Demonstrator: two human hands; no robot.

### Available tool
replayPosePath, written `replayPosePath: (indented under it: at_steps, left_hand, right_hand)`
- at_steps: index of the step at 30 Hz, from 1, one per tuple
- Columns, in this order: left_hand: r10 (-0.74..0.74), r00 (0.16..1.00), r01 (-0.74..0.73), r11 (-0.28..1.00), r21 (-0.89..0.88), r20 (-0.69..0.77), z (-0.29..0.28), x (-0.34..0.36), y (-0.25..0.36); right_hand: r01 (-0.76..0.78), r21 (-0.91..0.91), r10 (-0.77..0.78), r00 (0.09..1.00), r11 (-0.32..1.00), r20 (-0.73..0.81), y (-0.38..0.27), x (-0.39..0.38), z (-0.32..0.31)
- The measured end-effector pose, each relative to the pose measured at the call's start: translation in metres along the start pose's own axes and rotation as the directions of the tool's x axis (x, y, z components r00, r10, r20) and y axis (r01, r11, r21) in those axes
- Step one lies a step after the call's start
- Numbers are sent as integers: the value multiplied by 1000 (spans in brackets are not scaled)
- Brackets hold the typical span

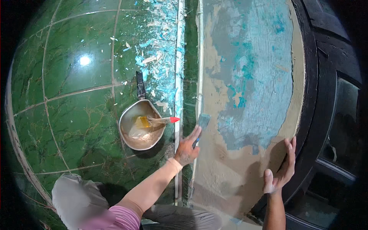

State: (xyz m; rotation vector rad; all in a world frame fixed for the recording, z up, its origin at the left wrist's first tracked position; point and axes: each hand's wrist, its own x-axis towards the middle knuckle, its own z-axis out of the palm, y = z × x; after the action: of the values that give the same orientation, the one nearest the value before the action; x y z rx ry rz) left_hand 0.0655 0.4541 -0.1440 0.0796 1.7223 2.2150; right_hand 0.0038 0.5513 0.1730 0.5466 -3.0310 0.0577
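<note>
My left hand (pixel 186 151) is closed around a putty knife with a dark blue handle. Its broad blade (pixel 204 120) lies against the wall (pixel 220 172) near the wall's left edge, beside the white trim. The wall is beige with a large patch of worn grey-blue and turquoise paint (pixel 264 76). My right hand (pixel 281 174) holds nothing, its fingers stretched out and thumb apart, at the wall's right side beside the dark door frame. Left of my left hand sits a metal saucepan (pixel 124 134) with a black handle. A paintbrush (pixel 155 120) with a red-tipped handle rests across it.
Glossy green tiles (pixel 76 134) cover the floor on the left. White and turquoise paint flakes (pixel 159 50) litter the floor along the white trim strip (pixel 179 76). A dark panelled door (pixel 326 96) stands at the right. My grey-clad leg (pixel 180 218) shows at the bottom.
</note>
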Motion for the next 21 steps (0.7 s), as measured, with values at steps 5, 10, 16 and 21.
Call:
replayPosePath:
  at_steps: [5,10,16,21]
  left_hand:
    - [36,999,-36,999,-22,7,-16,15,5]
    - [69,998,-70,992,103,14,15,-26,-20]
    - [32,999,-34,996,-87,-27,-21,29,0]
    - [46,999,-46,999,14,-5,12,-20,-16]
  right_hand:
    - [-10,16,10,1000,1000,-11,-3,6,-2]
    - [-1,-12,1,1000,1000,27,1,4,-2]
    - [-30,34,30,1000,999,-4,-7,-2,-1]
    - [-17,-2,17,999,1000,30,-1,0,-4]
